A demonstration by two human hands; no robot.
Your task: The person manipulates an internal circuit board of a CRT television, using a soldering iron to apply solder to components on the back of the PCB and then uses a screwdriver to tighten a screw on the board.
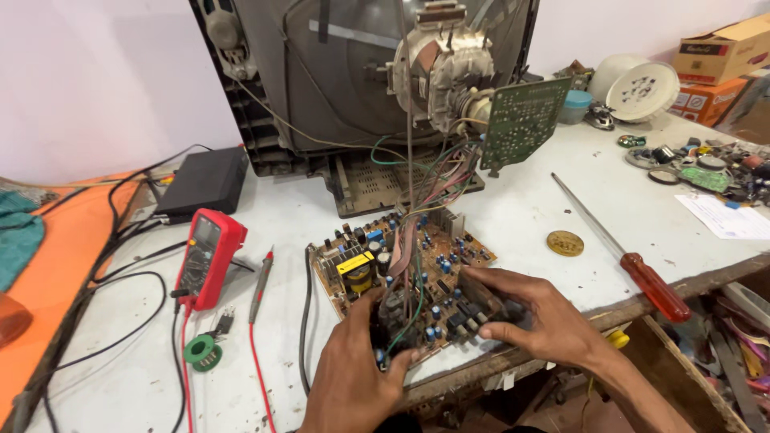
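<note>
White workbench (513, 216); brown, component-crowded circuit board (417, 277)

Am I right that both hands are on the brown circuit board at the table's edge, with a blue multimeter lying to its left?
Not quite: the multimeter is red, not blue, as the head view shows. The rest holds: the left hand and the right hand both grip the brown circuit board at the table edge, and the meter lies to its left.

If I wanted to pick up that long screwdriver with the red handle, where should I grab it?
Probably by the red handle of the screwdriver, from above. It lies flat on the table near the front edge, handle toward the person and thin shaft angling away. The handle is thick and has bare table on both sides; the shaft is too thin to hold well.
</note>
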